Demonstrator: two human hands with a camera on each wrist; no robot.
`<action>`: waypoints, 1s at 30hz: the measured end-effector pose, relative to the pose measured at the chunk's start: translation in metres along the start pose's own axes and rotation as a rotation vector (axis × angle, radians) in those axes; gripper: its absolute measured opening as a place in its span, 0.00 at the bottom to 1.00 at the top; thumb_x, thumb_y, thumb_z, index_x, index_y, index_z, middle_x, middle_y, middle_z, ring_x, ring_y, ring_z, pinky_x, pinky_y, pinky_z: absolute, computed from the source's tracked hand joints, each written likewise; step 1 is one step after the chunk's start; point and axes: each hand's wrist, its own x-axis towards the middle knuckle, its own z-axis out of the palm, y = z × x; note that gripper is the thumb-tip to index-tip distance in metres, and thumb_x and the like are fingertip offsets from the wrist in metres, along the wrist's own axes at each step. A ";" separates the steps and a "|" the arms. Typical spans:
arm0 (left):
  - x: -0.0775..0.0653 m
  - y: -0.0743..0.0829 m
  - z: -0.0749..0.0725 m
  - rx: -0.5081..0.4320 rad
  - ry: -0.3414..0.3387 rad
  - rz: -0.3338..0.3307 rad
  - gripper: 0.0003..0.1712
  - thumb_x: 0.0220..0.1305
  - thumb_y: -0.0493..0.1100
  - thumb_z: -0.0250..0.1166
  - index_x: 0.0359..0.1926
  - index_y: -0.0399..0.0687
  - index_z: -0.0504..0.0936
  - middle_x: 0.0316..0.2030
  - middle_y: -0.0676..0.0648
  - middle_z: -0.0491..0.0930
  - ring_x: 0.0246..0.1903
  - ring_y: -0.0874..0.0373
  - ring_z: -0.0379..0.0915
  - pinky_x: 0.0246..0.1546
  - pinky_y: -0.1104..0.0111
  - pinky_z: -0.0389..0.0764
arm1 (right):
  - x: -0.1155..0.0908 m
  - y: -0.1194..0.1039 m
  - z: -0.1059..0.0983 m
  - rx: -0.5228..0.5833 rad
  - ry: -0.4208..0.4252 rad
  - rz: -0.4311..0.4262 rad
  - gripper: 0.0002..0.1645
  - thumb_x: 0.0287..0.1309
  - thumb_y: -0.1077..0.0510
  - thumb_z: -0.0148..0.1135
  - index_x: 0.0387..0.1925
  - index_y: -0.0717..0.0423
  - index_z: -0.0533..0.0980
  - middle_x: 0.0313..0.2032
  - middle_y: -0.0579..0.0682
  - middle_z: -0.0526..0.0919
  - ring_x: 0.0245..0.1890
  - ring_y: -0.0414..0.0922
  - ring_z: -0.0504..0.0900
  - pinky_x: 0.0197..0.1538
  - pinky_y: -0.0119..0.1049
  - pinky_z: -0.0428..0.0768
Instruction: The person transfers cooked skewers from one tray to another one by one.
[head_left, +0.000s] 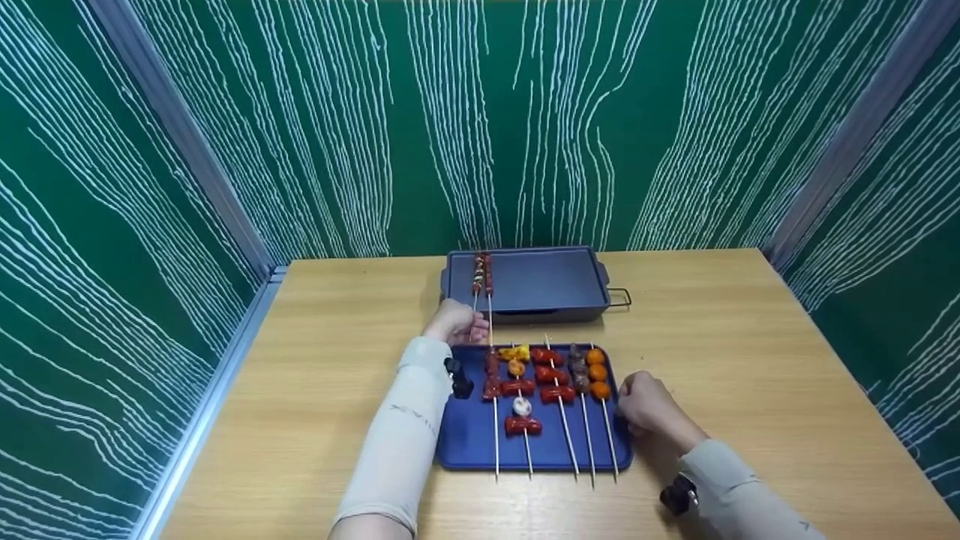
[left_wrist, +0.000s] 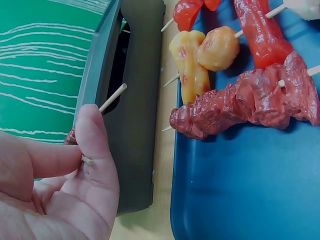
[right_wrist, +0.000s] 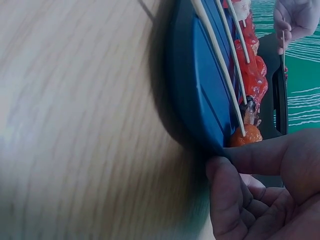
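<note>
My left hand (head_left: 457, 321) is at the front left of the grey grill pan (head_left: 555, 277). Its thumb and a finger pinch the stick end of a skewer (head_left: 478, 274), whose small pieces lie over the pan's left side. A second skewer (head_left: 488, 274) lies right alongside, its bare stick (left_wrist: 114, 97) passing just by my fingertips in the left wrist view. At the blue tray (head_left: 469, 442), my right hand (head_left: 651, 405) pinches the right rim between thumb and curled fingers; the right wrist view shows this grip (right_wrist: 260, 185) close up.
On the tray lie several skewers: dark red meat (head_left: 491, 375), a mixed one (head_left: 519, 388), red pieces (head_left: 553, 375), dark brown meat (head_left: 578, 367) and orange balls (head_left: 597, 373). A wire handle (head_left: 621, 298) sticks out from the pan's right. Green patterned panels (head_left: 525, 127) enclose the wooden table (head_left: 322, 360).
</note>
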 end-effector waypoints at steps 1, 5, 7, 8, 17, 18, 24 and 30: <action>0.000 0.000 0.000 0.009 -0.002 -0.005 0.14 0.78 0.26 0.42 0.43 0.32 0.76 0.25 0.45 0.80 0.16 0.61 0.77 0.19 0.79 0.81 | 0.000 0.000 0.000 -0.001 -0.001 0.000 0.11 0.55 0.73 0.59 0.23 0.59 0.72 0.19 0.51 0.77 0.10 0.39 0.76 0.14 0.30 0.78; -0.001 0.001 -0.002 0.015 -0.024 -0.013 0.13 0.77 0.25 0.45 0.40 0.36 0.75 0.26 0.46 0.79 0.17 0.62 0.77 0.20 0.79 0.81 | 0.000 0.002 0.000 -0.007 -0.003 0.001 0.10 0.55 0.73 0.59 0.23 0.59 0.72 0.20 0.52 0.77 0.11 0.40 0.76 0.15 0.30 0.79; -0.003 0.002 -0.004 0.014 -0.036 -0.014 0.12 0.77 0.26 0.47 0.40 0.36 0.76 0.26 0.46 0.80 0.18 0.62 0.78 0.21 0.79 0.82 | 0.000 0.002 0.001 -0.004 -0.006 0.003 0.10 0.55 0.73 0.59 0.24 0.59 0.72 0.20 0.51 0.77 0.11 0.40 0.75 0.15 0.30 0.78; -0.004 0.002 -0.005 0.006 -0.045 -0.010 0.11 0.77 0.25 0.47 0.41 0.36 0.76 0.27 0.46 0.80 0.18 0.62 0.78 0.21 0.78 0.82 | 0.000 0.002 0.001 -0.005 -0.005 -0.002 0.10 0.54 0.73 0.58 0.23 0.59 0.72 0.20 0.51 0.77 0.11 0.40 0.75 0.15 0.30 0.78; -0.008 0.002 -0.014 0.026 -0.074 0.009 0.17 0.76 0.25 0.47 0.59 0.25 0.75 0.31 0.44 0.81 0.22 0.60 0.79 0.25 0.77 0.85 | 0.000 0.000 -0.001 0.002 0.006 -0.009 0.11 0.55 0.72 0.56 0.22 0.58 0.71 0.19 0.51 0.76 0.10 0.39 0.75 0.13 0.29 0.77; -0.008 0.002 -0.014 0.034 -0.072 0.013 0.18 0.76 0.26 0.47 0.62 0.24 0.74 0.32 0.44 0.81 0.22 0.60 0.79 0.26 0.77 0.86 | 0.001 0.000 -0.001 0.003 0.004 -0.009 0.11 0.56 0.72 0.56 0.22 0.58 0.71 0.19 0.51 0.76 0.10 0.39 0.75 0.13 0.29 0.77; -0.009 -0.002 -0.020 0.056 -0.067 0.028 0.20 0.78 0.27 0.48 0.65 0.21 0.73 0.34 0.44 0.79 0.23 0.61 0.79 0.27 0.77 0.86 | 0.002 0.000 -0.001 -0.001 -0.006 0.000 0.10 0.57 0.72 0.56 0.24 0.59 0.72 0.20 0.52 0.77 0.10 0.39 0.76 0.14 0.30 0.78; -0.015 0.001 -0.026 0.078 -0.053 0.021 0.20 0.81 0.30 0.48 0.66 0.25 0.74 0.37 0.45 0.81 0.25 0.61 0.81 0.29 0.76 0.88 | 0.000 -0.001 -0.001 0.001 -0.005 -0.001 0.10 0.56 0.73 0.57 0.24 0.60 0.72 0.20 0.52 0.77 0.10 0.39 0.75 0.14 0.29 0.76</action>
